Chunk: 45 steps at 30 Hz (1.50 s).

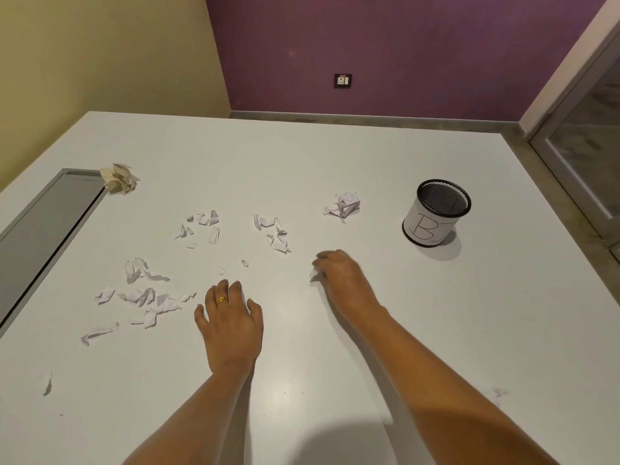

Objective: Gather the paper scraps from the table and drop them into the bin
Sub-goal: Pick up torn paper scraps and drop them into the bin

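left hand (229, 317) released, fingers spread, resting palm-down on the white table (335, 156), gold ring (220, 300) on one finger. right hand (339, 273) ahead of it, fingers curled down, grasping a small scrap (314, 275) against the tabletop. torn paper scraps (144, 290) scattered in clusters left of and beyond the left hand. crumpled white ball (342, 204) further out, near the bin (436, 213). bin upright at far right, well apart from both hands. crumpled beige wad (119, 178) at far left.
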{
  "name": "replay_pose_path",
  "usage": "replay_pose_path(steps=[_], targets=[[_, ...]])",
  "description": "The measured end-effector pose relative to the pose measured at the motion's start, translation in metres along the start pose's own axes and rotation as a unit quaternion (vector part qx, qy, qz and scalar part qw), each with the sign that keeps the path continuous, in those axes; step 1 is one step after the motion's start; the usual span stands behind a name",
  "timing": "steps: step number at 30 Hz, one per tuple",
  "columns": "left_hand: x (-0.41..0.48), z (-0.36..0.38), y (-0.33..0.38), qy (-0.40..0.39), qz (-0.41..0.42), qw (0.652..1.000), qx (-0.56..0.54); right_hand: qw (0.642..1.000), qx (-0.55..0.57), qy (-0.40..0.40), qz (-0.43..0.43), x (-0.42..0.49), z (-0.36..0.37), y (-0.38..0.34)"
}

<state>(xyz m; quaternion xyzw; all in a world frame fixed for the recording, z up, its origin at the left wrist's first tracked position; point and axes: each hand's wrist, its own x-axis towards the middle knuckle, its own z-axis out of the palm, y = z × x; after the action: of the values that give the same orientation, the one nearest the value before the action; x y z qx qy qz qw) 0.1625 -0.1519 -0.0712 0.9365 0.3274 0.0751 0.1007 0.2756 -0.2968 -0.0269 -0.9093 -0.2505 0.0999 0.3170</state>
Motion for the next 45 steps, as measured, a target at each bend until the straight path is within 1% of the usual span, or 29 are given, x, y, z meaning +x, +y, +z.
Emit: replay_pose_path(steps=[3,5,7,9,11,13,15,17,19,22,26,31,33,36,38,40,43,45], targets=[[-0.001,0.001,0.000,0.000,0.002,1.000,0.002,0.997,0.013,0.072,0.030,0.006,-0.036,0.011],[-0.001,0.001,0.000,0.001,0.004,1.000,0.001,0.988,0.031,0.147,0.046,0.013,-0.064,0.019],[-0.001,0.000,0.000,0.003,0.007,1.000,0.002,0.968,0.037,0.242,0.057,0.020,-0.090,0.028],[0.000,-0.001,0.000,0.010,0.007,1.000,0.004,0.944,0.055,0.310,0.102,0.026,-0.111,0.039],[-0.001,-0.001,0.000,0.019,0.007,1.000,0.005,0.916,0.099,0.353,0.160,0.032,-0.125,0.052],[-0.002,-0.003,0.001,0.018,0.011,1.000,0.012,0.895,0.132,0.373,0.206,0.035,-0.131,0.065],[-0.003,-0.006,0.003,0.008,0.015,1.000,0.016,0.893,0.118,0.367,0.231,0.037,-0.132,0.074],[-0.003,-0.007,0.004,0.006,0.018,1.000,0.013,0.902,0.090,0.348,0.237,0.037,-0.130,0.078],[-0.002,-0.007,0.004,0.003,0.017,1.000,0.012,0.915,0.056,0.331,0.224,0.035,-0.128,0.079],[-0.003,-0.008,0.005,0.001,0.014,1.000,0.015,0.921,0.022,0.330,0.205,0.033,-0.127,0.080],[-0.004,-0.008,0.005,0.002,0.015,1.000,0.018,0.926,0.012,0.328,0.187,0.031,-0.128,0.080],[-0.003,-0.009,0.005,-0.005,0.014,1.000,0.024,0.920,0.021,0.348,0.176,0.031,-0.129,0.077],[-0.003,-0.008,0.004,0.000,0.016,1.000,0.018,0.921,0.028,0.358,0.149,0.033,-0.127,0.067],[-0.003,-0.006,0.004,0.002,0.013,1.000,0.014,0.931,0.037,0.358,0.057,0.042,-0.113,0.037],[-0.002,-0.004,0.003,0.004,0.012,1.000,0.012,0.945,0.057,0.322,0.016,0.050,-0.095,0.016],[-0.001,-0.001,0.002,0.011,0.011,1.000,0.011,0.958,0.087,0.272,0.013,0.055,-0.071,-0.003],[-0.002,0.003,0.000,0.019,0.009,1.000,0.017,0.982,0.110,0.151,0.021,0.055,-0.026,-0.022],[-0.002,0.002,0.000,0.020,0.012,0.999,0.021,0.994,0.078,0.072,-0.009,0.050,0.005,-0.028]])
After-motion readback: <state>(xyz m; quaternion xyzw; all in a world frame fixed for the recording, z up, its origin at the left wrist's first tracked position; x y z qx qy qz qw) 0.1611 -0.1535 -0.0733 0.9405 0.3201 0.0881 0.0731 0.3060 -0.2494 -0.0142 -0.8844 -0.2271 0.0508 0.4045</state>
